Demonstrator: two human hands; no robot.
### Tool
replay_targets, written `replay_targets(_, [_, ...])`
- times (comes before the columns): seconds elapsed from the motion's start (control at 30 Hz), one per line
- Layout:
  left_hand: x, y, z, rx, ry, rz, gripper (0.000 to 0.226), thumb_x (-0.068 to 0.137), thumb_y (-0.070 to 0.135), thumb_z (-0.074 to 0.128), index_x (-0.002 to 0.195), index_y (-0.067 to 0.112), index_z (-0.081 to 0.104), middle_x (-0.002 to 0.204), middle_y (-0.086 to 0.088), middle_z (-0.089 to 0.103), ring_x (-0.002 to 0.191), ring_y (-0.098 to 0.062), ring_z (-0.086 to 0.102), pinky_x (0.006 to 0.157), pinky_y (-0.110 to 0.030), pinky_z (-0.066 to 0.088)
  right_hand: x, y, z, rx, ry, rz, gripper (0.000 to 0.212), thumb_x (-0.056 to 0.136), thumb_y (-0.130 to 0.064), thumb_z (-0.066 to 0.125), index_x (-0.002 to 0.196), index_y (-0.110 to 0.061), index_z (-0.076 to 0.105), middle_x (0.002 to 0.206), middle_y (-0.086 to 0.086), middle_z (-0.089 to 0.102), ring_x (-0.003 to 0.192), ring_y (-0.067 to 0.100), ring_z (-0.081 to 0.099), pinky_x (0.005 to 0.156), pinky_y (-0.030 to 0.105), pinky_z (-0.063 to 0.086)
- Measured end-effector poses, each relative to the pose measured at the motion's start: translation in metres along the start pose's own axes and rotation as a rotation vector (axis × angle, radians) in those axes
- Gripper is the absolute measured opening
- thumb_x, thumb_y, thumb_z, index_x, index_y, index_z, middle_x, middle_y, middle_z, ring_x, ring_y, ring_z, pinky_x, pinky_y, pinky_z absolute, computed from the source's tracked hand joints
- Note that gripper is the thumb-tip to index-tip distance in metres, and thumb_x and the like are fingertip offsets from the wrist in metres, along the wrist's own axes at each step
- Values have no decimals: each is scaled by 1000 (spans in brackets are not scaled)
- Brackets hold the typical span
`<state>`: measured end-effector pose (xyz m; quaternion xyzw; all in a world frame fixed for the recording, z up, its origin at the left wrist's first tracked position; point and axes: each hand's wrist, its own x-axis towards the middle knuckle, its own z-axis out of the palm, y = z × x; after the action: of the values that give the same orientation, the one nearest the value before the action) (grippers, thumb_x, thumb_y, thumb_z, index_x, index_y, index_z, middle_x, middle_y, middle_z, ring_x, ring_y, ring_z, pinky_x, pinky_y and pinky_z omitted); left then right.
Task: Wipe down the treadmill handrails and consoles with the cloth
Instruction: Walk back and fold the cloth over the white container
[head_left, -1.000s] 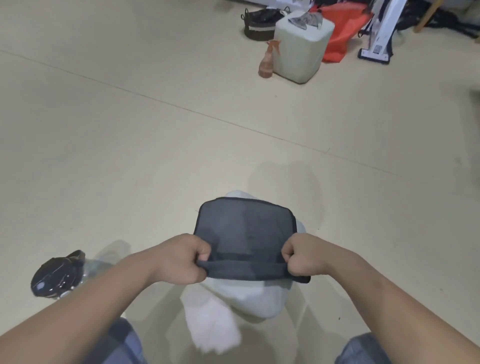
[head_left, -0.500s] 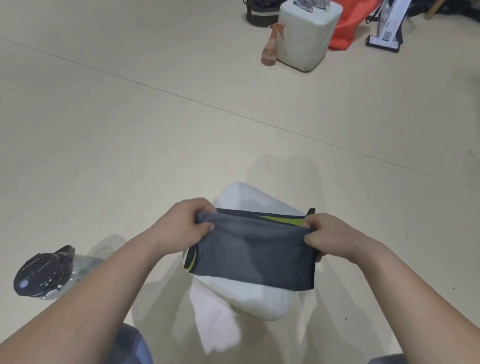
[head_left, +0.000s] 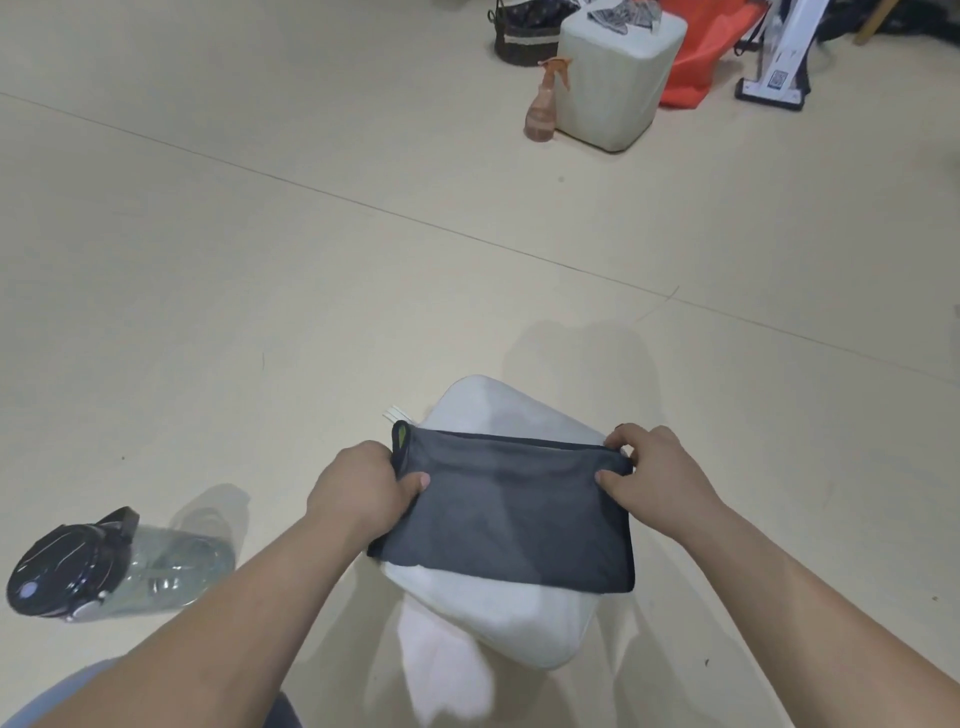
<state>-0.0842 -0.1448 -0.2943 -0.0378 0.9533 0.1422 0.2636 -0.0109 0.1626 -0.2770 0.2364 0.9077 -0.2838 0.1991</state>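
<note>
A dark grey cloth (head_left: 511, 512) with a yellow-green patch at its far left corner lies folded flat on a white cushion-like block (head_left: 519, 618) on the floor in front of me. My left hand (head_left: 361, 491) pinches the cloth's far left corner. My right hand (head_left: 652, 475) pinches its far right corner. No treadmill, handrail or console is in view.
A clear water bottle with a black lid (head_left: 104, 569) lies on the floor at the left. Far ahead stand a pink spray bottle (head_left: 545, 106), a white canister (head_left: 618, 73), a dark basket (head_left: 524, 31), red fabric (head_left: 696, 57) and a white stand (head_left: 776, 62).
My hands folded the cloth over away from me, then laid it flatter on the white block. They now grip its far corners and sit farther apart.
</note>
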Motion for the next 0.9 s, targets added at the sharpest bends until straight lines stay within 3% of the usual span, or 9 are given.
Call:
replay_targets(0.1, [-3, 2, -7, -66, 99, 65, 33, 91, 39, 68, 71, 18, 54, 71, 1, 59, 68, -20, 57, 56, -31, 38, 1, -7, 2, 75, -77, 44, 8, 83, -19, 60, 91, -19, 61, 89, 1, 68, 82, 25, 67, 68, 37, 54])
replay_targets(0.2, [-4, 6, -25, -284, 76, 82, 23, 92, 34, 66, 83, 15, 58, 82, -2, 63, 79, -24, 61, 66, -34, 49, 1, -13, 2, 213, -186, 103, 11, 79, -14, 61, 89, -9, 59, 78, 8, 68, 62, 29, 68, 51, 32, 53])
replay_targets(0.3, [-10, 9, -46, -386, 89, 40, 28, 89, 38, 68, 86, 12, 57, 85, -4, 64, 78, -24, 62, 61, -34, 49, 1, -20, 2, 331, -259, 118, 15, 85, -13, 68, 94, -4, 60, 73, 14, 68, 55, 27, 69, 53, 35, 58])
replay_targets(0.47, [-29, 28, -72, -547, 176, 104, 38, 80, 39, 78, 81, 12, 51, 73, 3, 54, 64, -17, 50, 55, -30, 38, 1, -23, 3, 405, -189, 126, 34, 86, -34, 79, 102, -10, 61, 78, 11, 69, 56, 24, 62, 52, 33, 54])
replay_targets(0.6, [-49, 66, -52, -512, 186, 265, 36, 76, 39, 79, 77, 17, 50, 62, 11, 54, 56, -12, 48, 56, -29, 43, 2, -27, -3, 421, -76, 99, 27, 90, -38, 72, 101, -15, 62, 80, 7, 68, 57, 22, 57, 53, 30, 50])
replay_targets(0.7, [-59, 84, -11, -405, 8, 422, 24, 81, 37, 74, 86, 24, 54, 73, 7, 65, 66, -10, 60, 69, -34, 54, 0, -27, -4, 426, -108, 89, 27, 94, -36, 69, 98, -10, 66, 75, 8, 67, 58, 22, 58, 52, 30, 50])
replay_targets(0.8, [-67, 89, 23, -380, -334, 482, 38, 90, 41, 69, 121, 23, 56, 104, 6, 65, 78, -7, 60, 82, -32, 54, 0, -27, -2, 378, -147, 88, 28, 97, -36, 65, 95, -8, 67, 75, 10, 68, 59, 23, 60, 56, 32, 53])
replay_targets(0.83, [-65, 89, 28, -367, -371, 507, 36, 92, 41, 66, 118, 18, 54, 98, 4, 63, 73, -8, 55, 78, -33, 52, 1, -27, -2, 363, -148, 88, 26, 99, -34, 62, 95, -8, 67, 76, 10, 69, 60, 23, 63, 57, 33, 55])
replay_targets(0.9, [-61, 88, 24, -366, -396, 548, 21, 93, 29, 60, 91, 14, 46, 73, 3, 47, 64, -14, 40, 67, -36, 44, 1, -27, -1, 366, -157, 79, 23, 100, -29, 58, 96, -8, 67, 79, 11, 72, 60, 22, 68, 61, 36, 60])
